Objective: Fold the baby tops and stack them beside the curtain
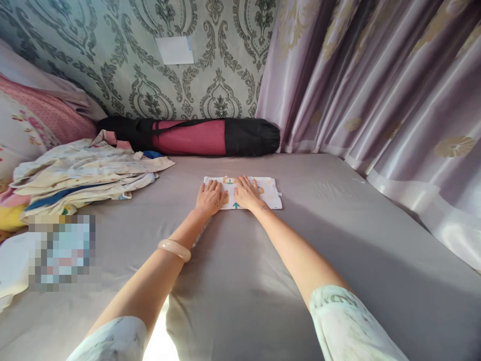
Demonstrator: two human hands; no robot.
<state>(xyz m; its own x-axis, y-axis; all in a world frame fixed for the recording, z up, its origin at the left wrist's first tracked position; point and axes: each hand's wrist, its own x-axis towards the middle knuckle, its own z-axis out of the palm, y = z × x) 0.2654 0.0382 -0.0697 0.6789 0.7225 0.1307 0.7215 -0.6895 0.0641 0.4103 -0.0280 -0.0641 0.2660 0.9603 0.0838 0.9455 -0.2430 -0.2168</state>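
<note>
Lying flat on the grey bed (356, 240), far centre: one folded printed cloth (268, 193), long axis running left to right, short ends facing left and right. Left hand (210, 198) and right hand (246, 193): both open, palms down, fingers pointing far, pressed side by side on the cloth's left half, gripping nothing. Bracelet (175, 249): left wrist. Clothes pile (86, 175): left. Mat bag (195, 136): far wall. Curtain (376, 85): right.
</note>
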